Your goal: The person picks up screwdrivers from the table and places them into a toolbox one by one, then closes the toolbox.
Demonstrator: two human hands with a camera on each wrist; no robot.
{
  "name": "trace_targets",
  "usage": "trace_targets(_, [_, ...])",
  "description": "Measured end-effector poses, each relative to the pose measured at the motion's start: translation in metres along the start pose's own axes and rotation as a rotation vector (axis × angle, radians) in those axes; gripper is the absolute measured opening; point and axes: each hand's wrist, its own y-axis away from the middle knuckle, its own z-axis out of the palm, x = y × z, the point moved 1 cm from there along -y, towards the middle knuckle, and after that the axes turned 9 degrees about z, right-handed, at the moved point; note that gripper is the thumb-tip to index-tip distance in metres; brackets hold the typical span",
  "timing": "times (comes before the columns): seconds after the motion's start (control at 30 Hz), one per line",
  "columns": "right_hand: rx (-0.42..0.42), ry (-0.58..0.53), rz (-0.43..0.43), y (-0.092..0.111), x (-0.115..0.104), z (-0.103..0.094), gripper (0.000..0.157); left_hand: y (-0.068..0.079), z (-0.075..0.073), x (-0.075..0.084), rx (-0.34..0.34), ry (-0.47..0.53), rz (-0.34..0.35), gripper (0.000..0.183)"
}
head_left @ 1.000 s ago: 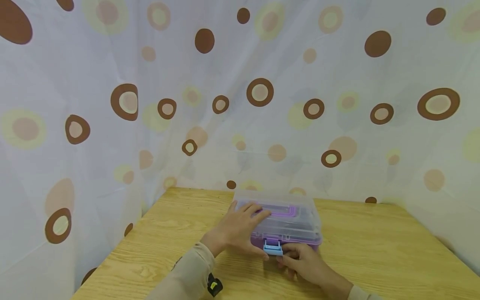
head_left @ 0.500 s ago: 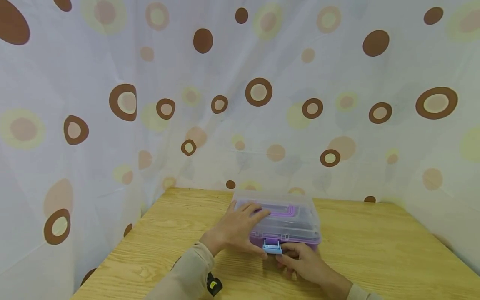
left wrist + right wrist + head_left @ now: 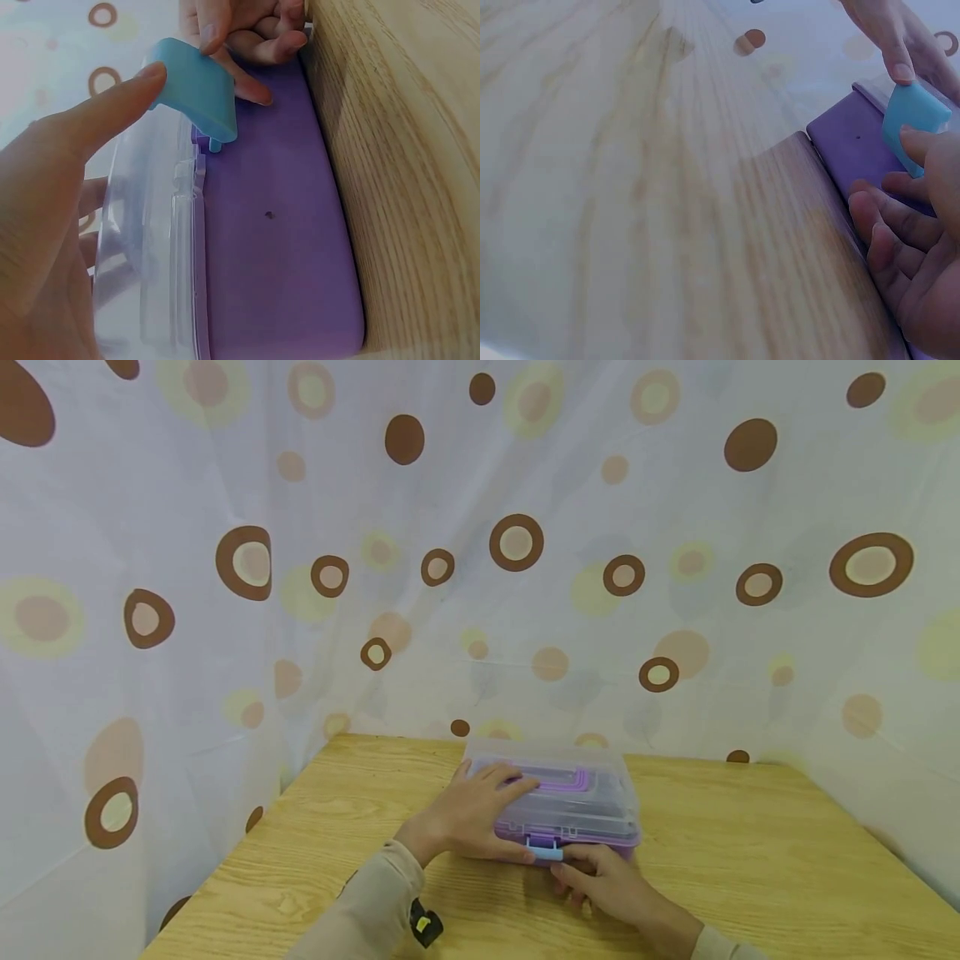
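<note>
A box with a clear lid and a purple base sits on the table. On its front, a light blue latch is swung outward from the base. My left hand rests spread over the lid's left side, its straight thumb touching the latch's edge. Low at the front, my right hand has thumb and index finger pinching the latch's other end. Its remaining fingers curl loosely beside the purple wall. A purple handle lies flat on the lid, partly hidden by the left fingers.
The wooden table extends around the box, with a dotted curtain behind and at the sides. A small black object with a yellow mark shows beside the left sleeve.
The blue latch has tilted upward a little. My left thumb has risen with it and now lies at its edge. The right hand keeps its pinch, and the box stays in place.
</note>
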Motion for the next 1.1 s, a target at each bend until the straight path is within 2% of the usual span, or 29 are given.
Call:
trace_targets(0.13, [0.005, 0.019, -0.002, -0.0004, 0.0001, 0.001, 0.03, -0.0002, 0.0011, -0.0004, 0.018, 0.011, -0.004, 0.093])
trace_targets(0.27, [0.015, 0.018, 0.021, -0.0002, -0.001, 0.0022, 0.035, -0.0005, 0.0019, -0.0005, 0.048, 0.021, -0.012, 0.085])
trace_targets(0.53, [0.049, -0.089, 0.128, -0.0004, -0.0031, 0.0047, 0.053, -0.0039, 0.0052, -0.0013, 0.13, 0.02, -0.042, 0.069])
trace_targets(0.83, [0.049, -0.12, 0.121, -0.002, -0.0027, 0.0054, 0.05, -0.0076, 0.005, 0.0022, 0.181, 0.022, -0.074, 0.059])
trace_targets(1.1, [0.007, -0.129, 0.121, 0.0006, -0.0071, 0.0064, 0.051, -0.0077, 0.0062, 0.0039, 0.2, -0.007, -0.076, 0.06])
